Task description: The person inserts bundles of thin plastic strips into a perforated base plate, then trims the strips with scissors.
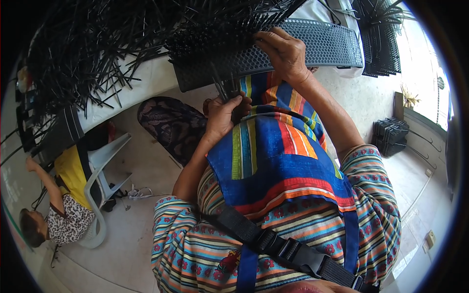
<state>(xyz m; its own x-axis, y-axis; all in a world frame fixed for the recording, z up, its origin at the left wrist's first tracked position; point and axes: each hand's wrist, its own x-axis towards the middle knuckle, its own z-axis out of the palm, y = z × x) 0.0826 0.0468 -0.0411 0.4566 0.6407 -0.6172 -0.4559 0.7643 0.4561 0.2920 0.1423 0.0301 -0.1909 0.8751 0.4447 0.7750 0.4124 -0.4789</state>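
Note:
A long, curved dark-grey panel [327, 46] with a honeycomb of holes lies across the front of me at the table edge. Dense rows of thin black sticks [210, 41] stand up from its left part. My left hand [225, 111], below the panel's near edge, is closed round a small bunch of black sticks [227, 87], blurred at the top. My right hand [288, 51] reaches over the panel with thumb and fingers pinched at the right end of the standing sticks. What lies between those fingertips is too small to make out.
A large heap of loose black sticks [97, 53] covers the white table on the left. More perforated panels with black sticks [383, 41] hang at the far right. On the floor at right sits a black bundle [391, 136]. Another person [68, 215] sits on a white plastic chair [100, 215] at left.

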